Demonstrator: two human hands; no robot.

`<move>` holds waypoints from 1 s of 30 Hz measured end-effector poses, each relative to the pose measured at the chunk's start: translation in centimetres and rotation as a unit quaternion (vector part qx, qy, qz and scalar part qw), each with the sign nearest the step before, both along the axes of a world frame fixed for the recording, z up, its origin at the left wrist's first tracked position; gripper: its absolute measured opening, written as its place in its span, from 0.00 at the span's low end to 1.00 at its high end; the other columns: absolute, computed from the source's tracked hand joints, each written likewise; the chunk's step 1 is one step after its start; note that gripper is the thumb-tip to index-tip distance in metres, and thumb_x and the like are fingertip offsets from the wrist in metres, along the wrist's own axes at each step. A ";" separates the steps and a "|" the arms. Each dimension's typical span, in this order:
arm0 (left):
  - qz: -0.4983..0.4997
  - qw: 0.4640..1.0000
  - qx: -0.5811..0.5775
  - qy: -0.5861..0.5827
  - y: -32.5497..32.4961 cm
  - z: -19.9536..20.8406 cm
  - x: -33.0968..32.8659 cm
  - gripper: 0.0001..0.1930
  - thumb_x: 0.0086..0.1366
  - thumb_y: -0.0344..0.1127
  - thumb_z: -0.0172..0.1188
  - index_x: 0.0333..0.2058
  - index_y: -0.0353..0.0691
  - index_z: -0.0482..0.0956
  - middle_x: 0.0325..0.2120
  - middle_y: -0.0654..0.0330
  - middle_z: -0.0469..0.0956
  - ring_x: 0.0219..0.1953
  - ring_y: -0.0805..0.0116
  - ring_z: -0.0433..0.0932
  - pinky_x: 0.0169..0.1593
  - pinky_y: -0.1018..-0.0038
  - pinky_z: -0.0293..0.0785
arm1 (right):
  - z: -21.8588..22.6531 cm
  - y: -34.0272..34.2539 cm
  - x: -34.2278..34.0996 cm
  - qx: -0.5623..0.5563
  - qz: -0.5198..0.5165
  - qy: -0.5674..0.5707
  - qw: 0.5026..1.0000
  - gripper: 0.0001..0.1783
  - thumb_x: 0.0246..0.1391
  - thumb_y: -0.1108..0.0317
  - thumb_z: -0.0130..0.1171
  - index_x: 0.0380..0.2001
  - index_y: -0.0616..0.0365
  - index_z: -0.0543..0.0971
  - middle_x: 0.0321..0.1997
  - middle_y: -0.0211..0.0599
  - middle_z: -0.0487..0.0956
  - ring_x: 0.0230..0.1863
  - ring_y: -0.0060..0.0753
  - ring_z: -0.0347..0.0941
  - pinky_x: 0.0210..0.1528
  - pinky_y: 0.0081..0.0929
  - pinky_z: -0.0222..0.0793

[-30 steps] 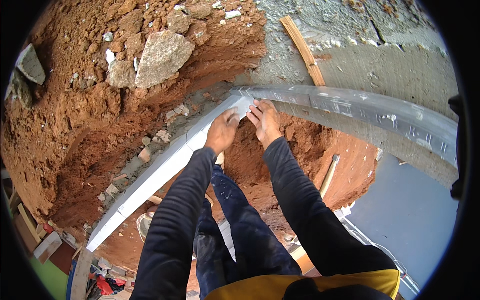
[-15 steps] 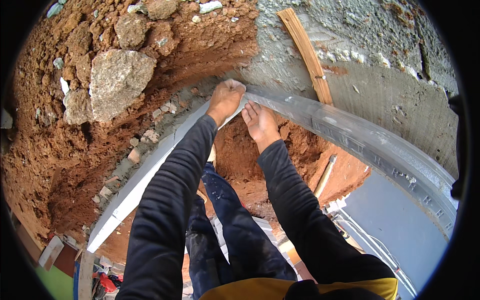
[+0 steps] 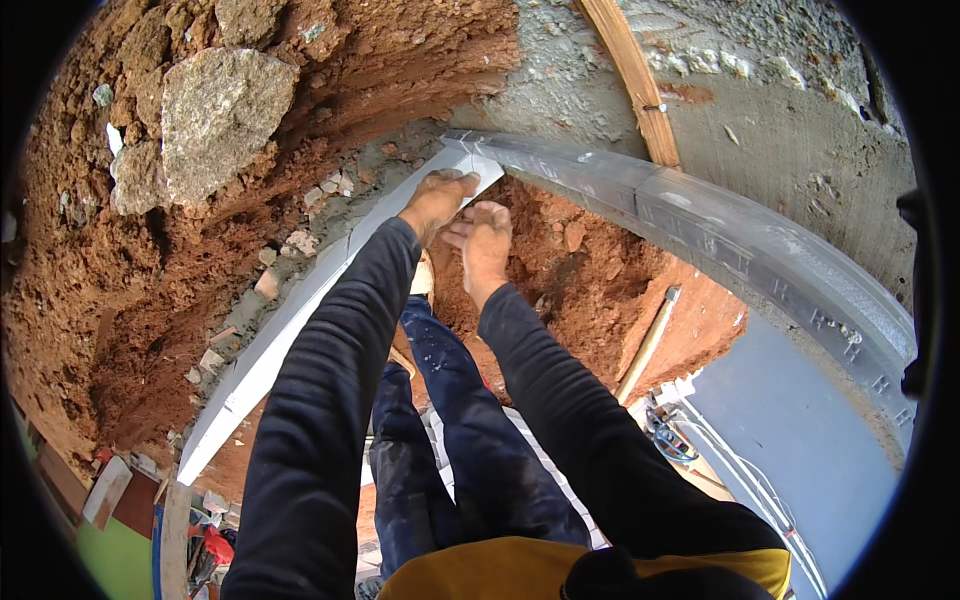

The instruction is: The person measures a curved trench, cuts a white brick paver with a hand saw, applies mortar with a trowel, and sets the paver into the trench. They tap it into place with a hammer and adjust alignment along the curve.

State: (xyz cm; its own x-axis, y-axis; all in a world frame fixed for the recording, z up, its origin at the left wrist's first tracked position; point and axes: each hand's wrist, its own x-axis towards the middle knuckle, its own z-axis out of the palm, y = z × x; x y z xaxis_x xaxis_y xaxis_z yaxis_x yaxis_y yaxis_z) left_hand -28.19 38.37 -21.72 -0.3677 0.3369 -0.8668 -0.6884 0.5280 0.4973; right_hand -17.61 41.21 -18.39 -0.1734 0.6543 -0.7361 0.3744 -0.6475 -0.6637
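Observation:
My left hand [image 3: 438, 203] is closed above the inner edge of a white, smooth-topped low wall [image 3: 300, 318], near its far corner. The fingertips are pressed together, and whatever they hold is too small to make out. Just to the right and a little nearer, my right hand [image 3: 485, 243] has its fingers curled toward the left one. Anything in that grip is hidden too. Thin dark lines cross the white surface at the corner. There the white wall meets a glossy grey, see-through-looking strip [image 3: 680, 205] with dark marks, which curves away to the right.
Red earth with a large stone [image 3: 225, 120] rises on the left. A wooden strip [image 3: 640, 90] leans on the rough concrete wall [image 3: 770, 140]. Between the low walls lies a soil pit with a pale pipe [image 3: 650, 345]. Cables [image 3: 745, 480] lie on a grey surface at lower right.
Both hands have drawn back from the corner, toward me and slightly left. My right hand's fingers, spread before, are now curled. The corner is uncovered.

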 end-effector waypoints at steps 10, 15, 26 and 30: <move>-0.135 0.964 0.020 0.226 1.1 2.9 -7.0 0.14 0.75 0.46 0.61 0.47 0.44 0.89 0.32 0.61 0.87 0.36 0.68 0.84 0.47 0.65 0.80 | 2.7 3.8 -1.2 0.008 0.113 -0.007 0.994 0.15 0.74 0.65 0.52 0.58 0.56 0.77 0.46 0.38 0.79 0.35 0.26 0.77 0.31 0.23 0.81; -0.261 0.899 0.094 0.340 3.7 5.9 -7.3 0.17 0.74 0.49 0.57 0.51 0.48 0.88 0.50 0.49 0.87 0.55 0.48 0.84 0.61 0.55 0.76 | 3.7 7.4 -0.9 0.088 0.172 -0.052 0.980 0.18 0.75 0.62 0.52 0.59 0.63 0.76 0.48 0.40 0.80 0.40 0.29 0.78 0.36 0.26 0.79; -0.361 0.885 0.159 0.245 5.7 5.8 -8.8 0.15 0.78 0.39 0.56 0.53 0.42 0.87 0.48 0.57 0.88 0.49 0.65 0.85 0.58 0.65 0.76 | -0.2 7.8 -0.1 0.291 0.236 -0.061 0.925 0.21 0.68 0.64 0.58 0.57 0.67 0.79 0.58 0.60 0.81 0.57 0.59 0.78 0.64 0.44 0.70; -0.359 0.872 0.186 0.276 5.6 4.9 -8.6 0.15 0.79 0.39 0.55 0.54 0.43 0.87 0.45 0.60 0.89 0.47 0.68 0.84 0.58 0.66 0.77 | -0.7 7.3 -1.5 0.133 0.166 -0.020 0.977 0.22 0.69 0.65 0.62 0.62 0.57 0.73 0.61 0.46 0.79 0.51 0.37 0.78 0.43 0.36 0.84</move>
State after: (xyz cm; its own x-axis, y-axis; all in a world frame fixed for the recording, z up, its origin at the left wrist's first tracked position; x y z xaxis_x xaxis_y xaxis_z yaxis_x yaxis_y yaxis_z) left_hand -36.76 43.96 -16.87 -0.2737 0.8721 -0.4056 0.1518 0.4556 0.8771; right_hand -19.07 48.51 -19.13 -0.3830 0.7366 -0.5575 0.5627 -0.2926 -0.7731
